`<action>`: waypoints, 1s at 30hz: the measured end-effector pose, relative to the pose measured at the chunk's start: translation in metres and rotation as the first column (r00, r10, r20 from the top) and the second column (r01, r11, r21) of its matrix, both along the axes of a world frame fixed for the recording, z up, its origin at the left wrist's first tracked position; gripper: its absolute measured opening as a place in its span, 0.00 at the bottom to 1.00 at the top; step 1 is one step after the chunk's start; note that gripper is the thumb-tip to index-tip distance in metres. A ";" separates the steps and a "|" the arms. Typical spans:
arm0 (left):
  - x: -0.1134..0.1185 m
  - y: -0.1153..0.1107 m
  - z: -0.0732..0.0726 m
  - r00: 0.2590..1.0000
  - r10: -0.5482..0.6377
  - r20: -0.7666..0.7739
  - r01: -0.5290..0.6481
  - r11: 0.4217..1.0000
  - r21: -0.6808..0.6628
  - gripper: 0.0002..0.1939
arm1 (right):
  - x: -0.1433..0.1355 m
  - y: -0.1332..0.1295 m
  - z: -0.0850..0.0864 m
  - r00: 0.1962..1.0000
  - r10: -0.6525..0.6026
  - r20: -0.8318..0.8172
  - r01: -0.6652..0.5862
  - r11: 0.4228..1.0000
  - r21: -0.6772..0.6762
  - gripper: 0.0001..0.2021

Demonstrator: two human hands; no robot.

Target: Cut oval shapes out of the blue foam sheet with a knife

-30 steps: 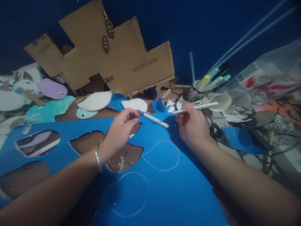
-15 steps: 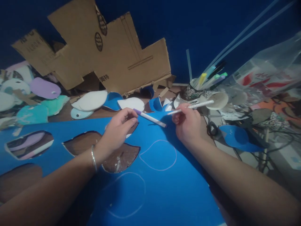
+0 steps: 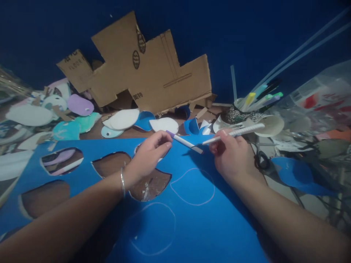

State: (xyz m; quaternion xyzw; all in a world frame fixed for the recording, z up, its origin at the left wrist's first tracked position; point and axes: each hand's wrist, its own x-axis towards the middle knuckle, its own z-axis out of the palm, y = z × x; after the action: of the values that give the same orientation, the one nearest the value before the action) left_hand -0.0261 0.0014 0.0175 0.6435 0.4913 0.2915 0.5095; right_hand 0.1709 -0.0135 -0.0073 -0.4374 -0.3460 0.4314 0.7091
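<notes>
My left hand (image 3: 149,153), with a silver bangle at its wrist, has curled fingers at the purple end of a white marker (image 3: 186,142), which slants down to the right. Between the fingers of my right hand (image 3: 230,151) is a slim white pen (image 3: 248,129), its thin end pointing left near the marker's lower end. Beneath both hands spreads a blue board (image 3: 208,226) with several leaf-shaped holes. Two pale drawn outlines show on it: a teardrop outline (image 3: 193,170) below the right hand and a rounder outline (image 3: 174,219) nearer me.
A cut cardboard sheet (image 3: 153,73) leans against the blue wall. White and coloured cutouts (image 3: 164,126) lie along the board's far edge. To the right are a pen cup (image 3: 234,113), black-handled scissors (image 3: 262,160), a blue scrap (image 3: 293,173) and plastic bags (image 3: 315,95).
The view has swung left, so the scene sits further right in the picture. Both hands keep nearly the same place over the board, with the marker and pen still end to end.
</notes>
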 end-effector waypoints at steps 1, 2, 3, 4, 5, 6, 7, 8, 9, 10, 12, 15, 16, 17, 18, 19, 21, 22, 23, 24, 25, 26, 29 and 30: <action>0.000 0.000 0.000 1.000 0.001 -0.002 -0.001 1.000 0.005 0.06 | 0.000 -0.001 0.000 1.000 0.010 0.011 -0.010 1.000 0.015 0.06; 0.000 0.000 -0.001 1.000 0.004 -0.001 -0.004 1.000 0.012 0.06 | -0.001 -0.002 0.000 1.000 0.022 0.019 -0.022 1.000 0.021 0.05; 0.000 0.000 -0.001 1.000 0.007 0.001 -0.007 1.000 0.018 0.05 | -0.001 -0.003 0.000 0.999 0.030 0.021 -0.031 0.999 0.024 0.05; 0.000 -0.001 -0.002 1.000 0.010 0.002 -0.010 1.000 0.022 0.05 | -0.001 -0.004 0.001 0.999 0.038 0.020 -0.039 0.999 0.023 0.05; 0.000 -0.001 -0.002 1.000 0.013 0.004 -0.013 1.000 0.025 0.05 | -0.001 -0.004 0.002 0.999 0.048 0.018 -0.049 0.999 0.021 0.05; 0.000 -0.001 -0.002 1.000 0.016 0.006 -0.017 0.999 0.028 0.05 | -0.002 -0.005 0.003 0.998 0.056 0.015 -0.056 0.998 0.021 0.06; 0.000 -0.001 -0.003 1.000 0.019 0.007 -0.019 0.999 0.028 0.05 | -0.002 -0.007 0.005 0.998 0.065 0.016 -0.065 0.998 0.025 0.06; 0.000 -0.001 -0.003 1.000 0.019 0.009 -0.019 0.999 0.027 0.05 | -0.003 -0.009 0.007 0.997 0.078 0.021 -0.078 0.996 0.032 0.06; 0.000 -0.001 -0.003 1.000 0.018 0.013 -0.018 1.000 0.024 0.05 | -0.004 -0.012 0.010 0.995 0.097 0.033 -0.098 0.995 0.036 0.06; 0.000 -0.001 -0.004 1.000 0.018 0.018 -0.018 1.000 0.024 0.05 | -0.006 -0.015 0.012 0.990 0.127 0.055 -0.129 0.991 0.027 0.06; 0.000 -0.001 -0.004 0.999 0.016 0.027 -0.017 0.999 0.031 0.04 | -0.010 -0.025 0.017 0.971 0.206 0.120 -0.204 0.979 -0.022 0.06; 0.001 0.000 -0.005 0.999 0.015 0.029 -0.017 0.998 0.069 0.03 | -0.019 -0.040 0.019 0.911 0.353 0.213 -0.321 0.931 -0.173 0.04; 0.001 0.000 -0.005 0.999 0.015 0.031 -0.018 0.997 0.081 0.03 | -0.021 -0.044 0.019 0.889 0.394 0.235 -0.347 0.912 -0.217 0.04; 0.001 0.000 -0.006 0.999 0.015 0.034 -0.018 0.996 0.089 0.03 | -0.024 -0.047 0.017 0.867 0.431 0.251 -0.370 0.894 -0.254 0.05; 0.001 0.000 -0.007 0.999 0.017 0.040 -0.021 0.995 0.095 0.03 | -0.025 -0.048 0.016 0.845 0.467 0.262 -0.394 0.873 -0.287 0.05; 0.001 0.000 -0.007 0.999 0.018 0.048 -0.023 0.995 0.099 0.03 | -0.027 -0.049 0.014 0.826 0.496 0.267 -0.412 0.856 -0.313 0.05; 0.001 0.000 -0.009 0.998 0.014 0.059 -0.021 0.994 0.107 0.03 | -0.028 -0.047 0.012 0.803 0.532 0.269 -0.434 0.830 -0.350 0.06; 0.001 0.000 -0.009 0.998 0.010 0.062 -0.017 0.994 0.112 0.03 | -0.028 -0.046 0.012 0.798 0.538 0.271 -0.433 0.825 -0.362 0.07; 0.001 0.000 -0.010 0.998 0.006 0.066 -0.014 0.993 0.116 0.02 | -0.028 -0.044 0.012 0.798 0.536 0.275 -0.426 0.825 -0.371 0.07; 0.001 0.000 -0.010 0.998 0.004 0.070 -0.012 0.993 0.118 0.02 | -0.028 -0.043 0.012 0.801 0.529 0.280 -0.415 0.828 -0.377 0.07; 0.001 0.000 -0.010 0.997 0.002 0.075 -0.011 0.993 0.118 0.02 | -0.028 -0.042 0.013 0.803 0.523 0.285 -0.406 0.830 -0.382 0.07; 0.002 0.000 -0.009 0.997 0.001 0.080 -0.010 0.993 0.116 0.02 | -0.028 -0.041 0.014 0.803 0.522 0.289 -0.401 0.831 -0.385 0.07; 0.002 0.000 -0.008 0.997 0.003 0.081 -0.011 0.994 0.106 0.02 | -0.027 -0.041 0.014 0.797 0.524 0.301 -0.406 0.833 -0.376 0.07; 0.002 0.000 -0.008 0.997 0.002 0.078 -0.010 0.994 0.104 0.02 | -0.027 -0.041 0.014 0.795 0.527 0.301 -0.410 0.832 -0.373 0.06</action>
State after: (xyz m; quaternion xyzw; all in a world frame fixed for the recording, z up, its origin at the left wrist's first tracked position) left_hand -0.0241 0.0011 0.0098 0.6560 0.4572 0.3432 0.4928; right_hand 0.1443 -0.0544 0.0062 -0.5125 -0.5121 0.5443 0.4228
